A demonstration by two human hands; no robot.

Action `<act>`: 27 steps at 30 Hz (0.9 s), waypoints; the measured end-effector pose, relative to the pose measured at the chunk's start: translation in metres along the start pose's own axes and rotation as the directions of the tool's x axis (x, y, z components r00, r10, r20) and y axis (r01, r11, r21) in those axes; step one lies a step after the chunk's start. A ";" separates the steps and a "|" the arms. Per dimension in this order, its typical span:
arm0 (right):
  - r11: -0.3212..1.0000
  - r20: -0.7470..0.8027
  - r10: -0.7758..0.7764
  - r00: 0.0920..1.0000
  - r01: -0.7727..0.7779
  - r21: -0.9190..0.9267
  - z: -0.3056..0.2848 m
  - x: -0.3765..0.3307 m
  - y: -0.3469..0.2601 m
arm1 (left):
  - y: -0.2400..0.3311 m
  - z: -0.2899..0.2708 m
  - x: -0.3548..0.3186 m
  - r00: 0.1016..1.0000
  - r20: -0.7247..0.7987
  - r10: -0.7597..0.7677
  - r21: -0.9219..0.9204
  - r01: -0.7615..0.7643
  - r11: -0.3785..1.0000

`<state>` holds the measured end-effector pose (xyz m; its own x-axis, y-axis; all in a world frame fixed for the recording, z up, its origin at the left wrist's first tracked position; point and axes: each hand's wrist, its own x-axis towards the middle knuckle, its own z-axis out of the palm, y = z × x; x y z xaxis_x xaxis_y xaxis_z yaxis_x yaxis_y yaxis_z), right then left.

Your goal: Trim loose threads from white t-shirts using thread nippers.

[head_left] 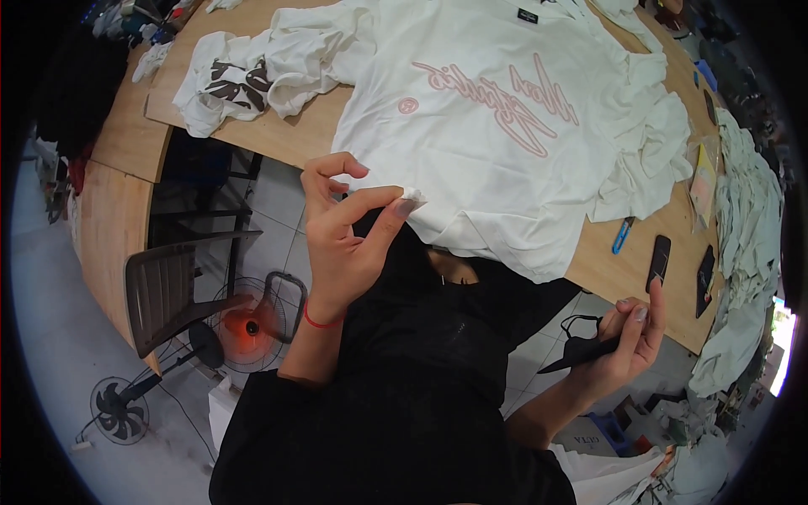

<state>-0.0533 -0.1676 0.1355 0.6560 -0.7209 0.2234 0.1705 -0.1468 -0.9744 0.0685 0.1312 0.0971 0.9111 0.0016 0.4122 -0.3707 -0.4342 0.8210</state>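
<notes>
- A white shirt (497,168) with pink lettering lies spread on a wooden surface (244,133), its hem reaching the near edge, in front of a person in black.
- The left hand (341,244), a red band (322,320) at its wrist, is raised by the shirt's near left corner; thumb and forefinger are clamped on a white bit (413,195). Whether this belongs to the shirt cannot be told.
- The right hand (627,341) is palm up, off the surface's near right edge, its fingers curled around a black pointed thing (581,353) whose kind is unclear.
- Right of the shirt lie a blue cutter (622,236), a dark phone-shaped thing (658,259) and a clear packet (702,189).
- Far left on the surface, bunched white cloth (307,59) shows a dark print.
- At left, a chair (156,295) stands near two fans (122,410).
</notes>
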 end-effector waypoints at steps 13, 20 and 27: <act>1.000 -0.018 0.010 1.000 -0.010 -0.017 0.008 0.003 0.000 | 0.007 -0.012 0.000 0.959 -0.094 0.267 0.200 -0.244 0.949; 1.000 -0.031 0.023 0.999 -0.023 -0.014 0.005 0.004 0.003 | -0.031 -0.025 0.005 0.943 -0.099 0.318 0.626 -0.190 0.756; 0.992 -0.013 0.068 0.998 -0.069 -0.108 0.011 0.007 0.018 | -0.270 -0.053 -0.090 0.843 -0.525 -0.116 0.602 0.463 0.651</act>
<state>-0.0375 -0.1682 0.1203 0.6562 -0.7381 0.1566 0.0445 -0.1693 -0.9846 0.0772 0.2963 -0.1401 0.7168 0.5241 0.4599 0.2894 -0.8237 0.4876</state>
